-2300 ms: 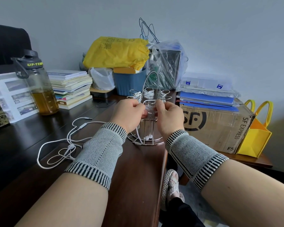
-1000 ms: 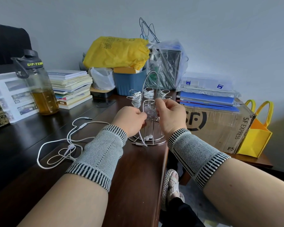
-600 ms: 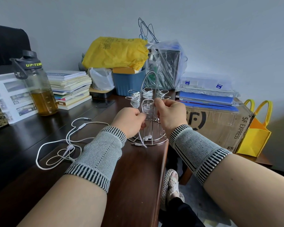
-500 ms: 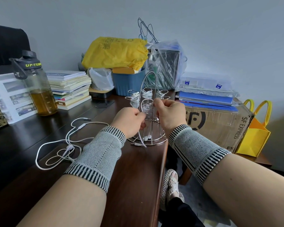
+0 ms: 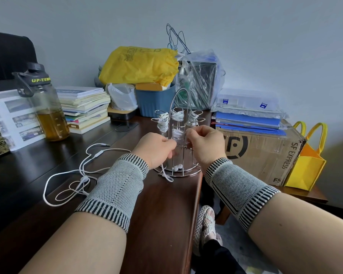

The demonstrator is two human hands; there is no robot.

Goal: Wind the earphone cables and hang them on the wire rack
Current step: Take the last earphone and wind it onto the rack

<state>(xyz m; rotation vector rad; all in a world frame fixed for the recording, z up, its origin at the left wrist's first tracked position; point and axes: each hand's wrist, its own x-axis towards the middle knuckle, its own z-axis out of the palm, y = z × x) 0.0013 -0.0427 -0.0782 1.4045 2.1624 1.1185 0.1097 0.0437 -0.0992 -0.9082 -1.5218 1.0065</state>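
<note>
So I'm at my dark wooden desk [image 5: 38,171], which is buried along the back under books, a water bottle [image 5: 46,107], a yellow bag and an SF Express box [image 5: 261,153]. The wire rack [image 5: 178,135] stands upright right at the desk's front edge, just ahead of my hands, handle arching up.

Progress, as far as I can judge: three wound bundles [image 5: 177,115] already hang on the upper hooks, each a little white coil with its long axis running up and down. I'm on a fourth, the half-wound cable [image 5: 177,135], sitting on a lower hook between my hands, also coiled vertically.

My left hand [image 5: 154,149] is curled up and pinching the loose end of that cable. Its tail drops down past my palm and the plug lies on the desk pointing left, just in front of the rack's base ring. Two earbuds rest down at the base too. My right hand [image 5: 204,143] has its fingers curled in, pinching at the coil on the rack's right side.

Still left: finish these last wraps, then the loose earphones [image 5: 77,175] sprawled on the desk to my left. They're totally unwound, with loops everywhere and the jack pointing right, away from me.
</note>
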